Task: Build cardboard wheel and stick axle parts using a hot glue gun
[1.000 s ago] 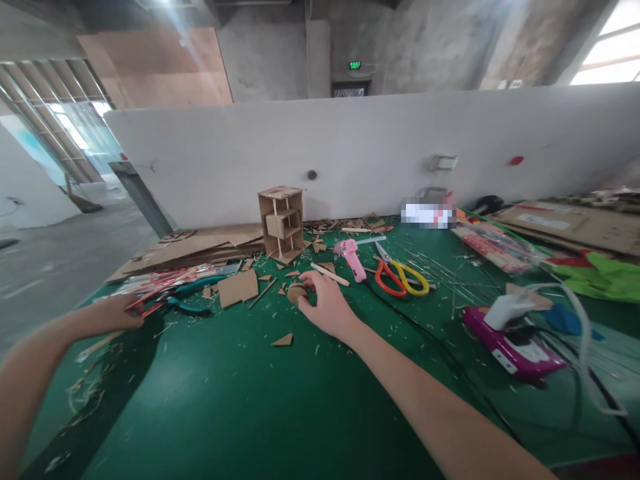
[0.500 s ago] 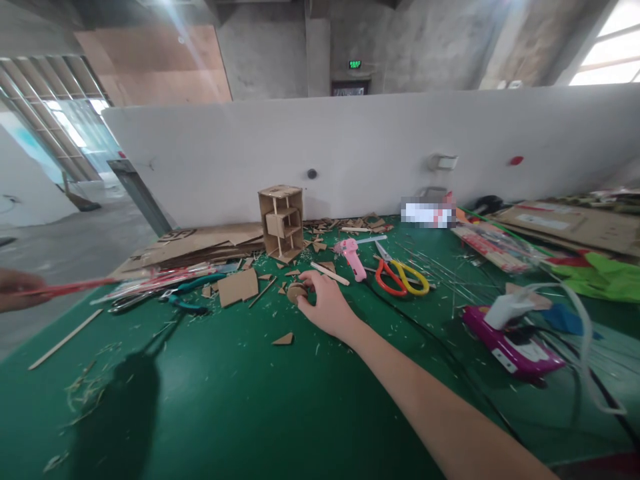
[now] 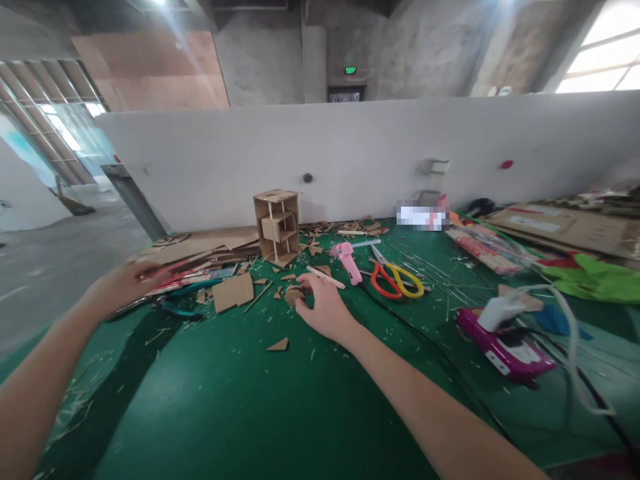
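Note:
My right hand [image 3: 325, 308] pinches a small round cardboard piece [image 3: 295, 295] just above the green table. At the left, my left hand [image 3: 117, 287] has its fingers closed round a thin red tool [image 3: 165, 272], over plastic-wrapped packets and teal pliers [image 3: 183, 308]. A cardboard shelf model [image 3: 278, 227] stands upright near the white partition. Right of my right hand lie a pink glue gun [image 3: 348, 263] and scissors [image 3: 397, 280] with one red and one yellow handle.
Cardboard scraps [image 3: 233, 292] lie around the model. A purple power strip [image 3: 505, 347] with cables sits at the right, near green cloth [image 3: 595, 279] and stacked cardboard [image 3: 565, 223]. The white partition [image 3: 225, 160] borders the table's back.
My left hand has moved right and inward from the frame's left edge with the red tool, now over the packets. My right hand keeps its hold on the round piece. The view shifted slightly.

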Available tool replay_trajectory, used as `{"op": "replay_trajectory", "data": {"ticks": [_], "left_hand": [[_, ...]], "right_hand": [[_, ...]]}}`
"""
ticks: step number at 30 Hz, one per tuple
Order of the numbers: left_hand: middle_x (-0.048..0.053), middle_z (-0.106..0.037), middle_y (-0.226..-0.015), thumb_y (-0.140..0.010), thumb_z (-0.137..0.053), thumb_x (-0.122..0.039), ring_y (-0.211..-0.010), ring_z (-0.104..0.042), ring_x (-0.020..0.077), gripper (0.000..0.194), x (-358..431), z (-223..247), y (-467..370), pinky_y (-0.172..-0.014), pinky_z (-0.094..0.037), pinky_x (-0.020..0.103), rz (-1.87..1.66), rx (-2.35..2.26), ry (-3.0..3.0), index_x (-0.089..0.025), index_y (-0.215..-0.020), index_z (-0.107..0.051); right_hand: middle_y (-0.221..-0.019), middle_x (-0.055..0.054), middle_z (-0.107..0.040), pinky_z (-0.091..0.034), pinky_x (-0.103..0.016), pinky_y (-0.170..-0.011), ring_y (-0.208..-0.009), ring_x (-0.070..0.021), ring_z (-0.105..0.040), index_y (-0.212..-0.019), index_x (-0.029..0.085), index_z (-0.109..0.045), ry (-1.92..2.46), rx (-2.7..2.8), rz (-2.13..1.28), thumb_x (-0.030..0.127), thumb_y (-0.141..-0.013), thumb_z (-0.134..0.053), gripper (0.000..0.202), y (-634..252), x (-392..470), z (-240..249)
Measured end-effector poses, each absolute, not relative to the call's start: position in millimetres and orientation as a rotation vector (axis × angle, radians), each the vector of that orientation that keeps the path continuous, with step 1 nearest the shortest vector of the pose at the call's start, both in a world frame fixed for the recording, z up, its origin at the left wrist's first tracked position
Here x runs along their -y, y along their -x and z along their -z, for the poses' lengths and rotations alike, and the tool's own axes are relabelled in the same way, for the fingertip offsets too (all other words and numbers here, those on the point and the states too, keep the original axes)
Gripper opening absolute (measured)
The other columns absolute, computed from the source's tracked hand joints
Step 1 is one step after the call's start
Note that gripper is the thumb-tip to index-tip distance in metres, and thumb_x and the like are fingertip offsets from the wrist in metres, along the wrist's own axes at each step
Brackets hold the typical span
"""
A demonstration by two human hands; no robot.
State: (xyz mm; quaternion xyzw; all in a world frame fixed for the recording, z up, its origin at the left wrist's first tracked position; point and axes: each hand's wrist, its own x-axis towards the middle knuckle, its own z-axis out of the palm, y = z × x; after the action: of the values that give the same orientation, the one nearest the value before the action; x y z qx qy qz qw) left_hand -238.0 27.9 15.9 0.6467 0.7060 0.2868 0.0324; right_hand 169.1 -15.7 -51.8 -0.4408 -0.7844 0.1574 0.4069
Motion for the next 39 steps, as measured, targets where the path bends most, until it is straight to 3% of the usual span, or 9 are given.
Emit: {"op": "replay_trajectory", "data": {"ticks": [4, 6, 9, 11, 15, 18, 23, 32, 39], "left_hand": [[-0.006, -0.046, -0.064, -0.09, -0.046, -0.039, -0.052, -0.036, 0.0067, 0.025, -28.7, -17.3, 200.3, -0.056, -0.034, 0.019, -1.525, -1.64, -1.478, -0.019, -0.103, -0.053], [-0.007, -0.049, -0.07, -0.087, -0.053, -0.028, -0.058, -0.046, 0.0079, 0.018, -32.2, -20.7, 177.0, -0.06, -0.04, 0.023, -1.729, -1.208, -1.272, -0.024, -0.102, -0.044], [-0.004, -0.058, -0.08, -0.075, -0.058, -0.007, -0.077, -0.059, 0.0135, 0.034, -37.1, -28.3, 151.3, -0.069, -0.046, 0.029, -1.672, -0.925, -1.194, -0.024, -0.099, -0.041], [-0.006, -0.055, -0.07, -0.073, -0.055, -0.005, -0.069, -0.057, 0.0123, 0.034, -38.1, -35.2, 141.7, -0.07, -0.048, 0.031, -1.686, -0.866, -1.173, -0.024, -0.098, -0.042], [-0.008, -0.026, -0.049, -0.082, -0.055, -0.023, -0.04, -0.022, 0.0049, 0.012, -29.0, -53.9, 126.8, -0.042, -0.023, 0.019, -1.721, -0.78, -1.112, -0.021, -0.081, -0.044], [-0.007, -0.015, -0.048, -0.084, -0.052, -0.05, -0.04, -0.012, 0.0069, 0.036, -12.5, -67.7, 107.9, -0.039, -0.009, 0.025, -1.622, -0.802, -1.096, -0.021, -0.066, -0.039], [-0.007, -0.017, -0.05, -0.075, -0.059, -0.062, -0.04, -0.016, 0.0062, 0.054, 15.3, -49.4, 64.9, -0.039, -0.008, 0.025, -1.547, -0.802, -1.185, -0.02, -0.059, -0.029], [-0.001, -0.037, -0.047, -0.089, -0.039, -0.048, -0.049, -0.039, 0.0128, 0.047, 29.9, 47.0, 47.2, -0.05, -0.033, 0.027, -1.103, -1.332, -1.771, -0.02, -0.051, -0.034], [-0.005, -0.028, -0.05, -0.085, -0.043, -0.052, -0.045, -0.028, 0.0109, 0.041, 21.9, 43.7, 43.8, -0.047, -0.02, 0.027, -0.82, -1.419, -1.927, -0.021, -0.06, -0.035]], "right_hand": [[-0.099, -0.006, -0.061, -0.043, -0.041, -0.084, -0.095, -0.0225, -0.054, -0.113, 0.021, -0.051, 1.116, 1.989, -0.389, 0.023, -0.08, -0.053, 0.033, -165.2, 17.1, 52.2], [-0.098, -0.006, -0.061, -0.043, -0.041, -0.084, -0.094, -0.022, -0.054, -0.113, 0.021, -0.051, 1.104, 1.999, -0.385, 0.022, -0.08, -0.053, 0.033, -164.4, 18.4, 51.6], [-0.099, -0.006, -0.061, -0.043, -0.04, -0.085, -0.095, -0.0219, -0.054, -0.114, 0.021, -0.05, 1.089, 2.004, -0.394, 0.022, -0.08, -0.054, 0.034, -165.6, 19.2, 50.9], [-0.101, -0.007, -0.061, -0.044, -0.04, -0.085, -0.098, -0.0224, -0.054, -0.115, 0.021, -0.05, 1.094, 1.993, -0.402, 0.022, -0.081, -0.053, 0.034, -167.3, 18.6, 51.1], [-0.102, -0.008, -0.06, -0.045, -0.04, -0.084, -0.099, -0.0233, -0.054, -0.116, 0.021, -0.05, 1.112, 1.971, -0.423, 0.025, -0.083, -0.052, 0.034, -169.5, 16.4, 52.1], [-0.101, -0.007, -0.06, -0.045, -0.039, -0.084, -0.098, -0.023, -0.054, -0.116, 0.021, -0.05, 1.103, 1.971, -0.421, 0.025, -0.082, -0.052, 0.034, -169.5, 16.2, 51.9], [-0.1, -0.008, -0.06, -0.046, -0.039, -0.084, -0.097, -0.0222, -0.055, -0.114, 0.021, -0.051, 1.102, 1.959, -0.397, 0.024, -0.081, -0.053, 0.033, -169.8, 18.3, 49.6], [-0.098, -0.006, -0.062, -0.05, -0.036, -0.081, -0.091, -0.0194, -0.06, -0.106, 0.02, -0.053, 1.018, 1.473, -0.835, 0.025, -0.071, -0.06, 0.035, -173.2, 8.3, 41.1], [-0.101, -0.004, -0.065, -0.051, -0.037, -0.082, -0.096, -0.02, -0.062, -0.101, 0.025, -0.058, 0.511, 1.358, -1.376, 0.027, -0.072, -0.061, 0.029, -175.5, 26.7, 6.7]]}}
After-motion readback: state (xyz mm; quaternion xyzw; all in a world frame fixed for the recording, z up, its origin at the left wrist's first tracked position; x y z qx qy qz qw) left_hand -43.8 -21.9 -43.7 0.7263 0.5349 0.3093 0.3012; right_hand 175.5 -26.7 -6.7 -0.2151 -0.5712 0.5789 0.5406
